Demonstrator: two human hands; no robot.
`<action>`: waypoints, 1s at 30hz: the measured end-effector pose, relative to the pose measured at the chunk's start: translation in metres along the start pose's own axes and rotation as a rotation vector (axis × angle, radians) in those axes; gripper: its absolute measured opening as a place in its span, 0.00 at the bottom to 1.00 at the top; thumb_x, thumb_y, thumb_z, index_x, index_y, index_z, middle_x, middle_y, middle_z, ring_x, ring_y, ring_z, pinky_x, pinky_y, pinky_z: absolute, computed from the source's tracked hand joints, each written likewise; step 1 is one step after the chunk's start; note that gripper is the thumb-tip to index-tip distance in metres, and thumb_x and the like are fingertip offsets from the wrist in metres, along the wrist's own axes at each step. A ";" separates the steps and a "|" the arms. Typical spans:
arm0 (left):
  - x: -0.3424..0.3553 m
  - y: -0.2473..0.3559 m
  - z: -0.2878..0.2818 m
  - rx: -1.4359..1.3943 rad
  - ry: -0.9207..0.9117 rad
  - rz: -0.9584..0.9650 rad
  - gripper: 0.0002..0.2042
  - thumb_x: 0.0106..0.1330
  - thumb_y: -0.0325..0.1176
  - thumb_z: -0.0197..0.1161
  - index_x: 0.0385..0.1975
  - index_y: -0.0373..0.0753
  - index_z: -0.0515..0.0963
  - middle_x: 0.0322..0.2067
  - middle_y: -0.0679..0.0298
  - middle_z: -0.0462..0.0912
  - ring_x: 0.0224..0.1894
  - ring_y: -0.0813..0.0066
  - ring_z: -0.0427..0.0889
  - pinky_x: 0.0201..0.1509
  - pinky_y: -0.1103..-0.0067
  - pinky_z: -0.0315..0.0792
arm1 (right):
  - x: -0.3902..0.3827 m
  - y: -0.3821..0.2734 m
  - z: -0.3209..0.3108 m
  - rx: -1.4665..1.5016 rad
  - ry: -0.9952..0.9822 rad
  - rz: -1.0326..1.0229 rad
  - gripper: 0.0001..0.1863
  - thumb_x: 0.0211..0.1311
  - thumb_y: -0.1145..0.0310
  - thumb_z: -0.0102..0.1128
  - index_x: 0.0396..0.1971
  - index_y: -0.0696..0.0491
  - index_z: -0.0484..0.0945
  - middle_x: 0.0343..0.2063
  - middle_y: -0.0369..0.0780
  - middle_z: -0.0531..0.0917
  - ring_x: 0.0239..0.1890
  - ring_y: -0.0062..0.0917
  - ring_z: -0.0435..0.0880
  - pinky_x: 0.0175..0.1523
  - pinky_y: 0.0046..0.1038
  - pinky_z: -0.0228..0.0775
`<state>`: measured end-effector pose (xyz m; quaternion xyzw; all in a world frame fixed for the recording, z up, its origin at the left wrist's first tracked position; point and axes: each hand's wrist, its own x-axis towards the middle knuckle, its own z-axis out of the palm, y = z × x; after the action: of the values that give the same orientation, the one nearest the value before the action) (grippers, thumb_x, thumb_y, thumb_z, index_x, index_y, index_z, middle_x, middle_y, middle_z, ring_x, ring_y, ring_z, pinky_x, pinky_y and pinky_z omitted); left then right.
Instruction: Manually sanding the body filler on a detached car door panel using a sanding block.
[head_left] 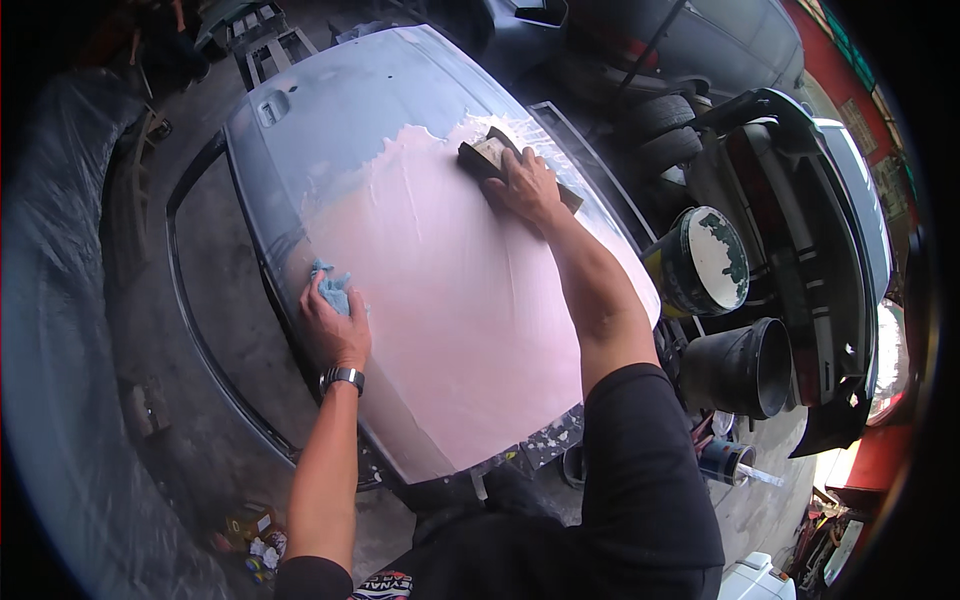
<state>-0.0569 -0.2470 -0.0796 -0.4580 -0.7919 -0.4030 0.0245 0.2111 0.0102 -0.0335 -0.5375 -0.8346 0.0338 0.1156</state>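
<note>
Oblong dark block (487, 151), pale-topped: near the right edge of the grey-and-pink car door panel (440, 270), beneath the right hand (525, 185), which grips it; long axis, seen from here, slants toward that edge. Left hand (338, 322), well apart: crumpled light-blue cloth (333, 290) clutched, left edge.

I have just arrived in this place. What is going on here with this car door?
A person has both hands at a grey car door that lies with a wide pale pink coat over much of its surface. The right hand grips a long sanding-block-like tool on the coat's far right part. The left hand holds a crumpled blue cloth near the door's left edge. Two buckets stand to the right.
</note>
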 end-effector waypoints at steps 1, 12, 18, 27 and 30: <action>0.003 0.000 -0.002 0.032 -0.012 -0.003 0.27 0.63 0.38 0.65 0.62 0.38 0.69 0.59 0.49 0.72 0.62 0.48 0.70 0.66 0.59 0.66 | -0.005 -0.005 -0.005 0.008 -0.017 -0.009 0.33 0.64 0.46 0.64 0.60 0.54 0.71 0.51 0.52 0.75 0.54 0.48 0.77 0.52 0.48 0.74; 0.006 -0.004 -0.007 -0.004 0.031 -0.022 0.28 0.63 0.37 0.67 0.62 0.36 0.69 0.59 0.47 0.70 0.62 0.48 0.69 0.67 0.59 0.65 | -0.089 0.018 -0.026 0.025 -0.081 -0.318 0.40 0.61 0.48 0.68 0.69 0.50 0.66 0.47 0.50 0.74 0.47 0.45 0.75 0.49 0.43 0.70; 0.001 -0.011 0.005 -0.021 0.012 -0.020 0.29 0.65 0.40 0.68 0.63 0.35 0.68 0.59 0.48 0.70 0.63 0.48 0.68 0.67 0.58 0.65 | 0.015 0.026 0.003 0.004 0.023 -0.017 0.31 0.64 0.45 0.64 0.58 0.52 0.72 0.47 0.53 0.76 0.51 0.50 0.78 0.52 0.46 0.75; 0.000 -0.017 0.006 0.062 0.092 0.003 0.40 0.65 0.52 0.67 0.69 0.35 0.61 0.67 0.45 0.64 0.69 0.46 0.63 0.71 0.58 0.62 | -0.247 -0.008 -0.042 0.007 -0.002 -0.154 0.41 0.57 0.46 0.70 0.66 0.51 0.66 0.44 0.48 0.74 0.45 0.42 0.76 0.45 0.43 0.69; -0.006 -0.024 0.005 0.245 0.118 0.029 0.42 0.65 0.54 0.66 0.71 0.35 0.58 0.71 0.45 0.59 0.71 0.46 0.61 0.72 0.54 0.59 | -0.301 -0.008 -0.047 0.027 -0.024 -0.202 0.41 0.56 0.46 0.70 0.66 0.50 0.67 0.45 0.49 0.74 0.46 0.44 0.76 0.47 0.42 0.70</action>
<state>-0.0696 -0.2546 -0.1005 -0.4384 -0.8259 -0.3289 0.1325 0.3339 -0.2687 -0.0333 -0.4487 -0.8853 0.0399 0.1155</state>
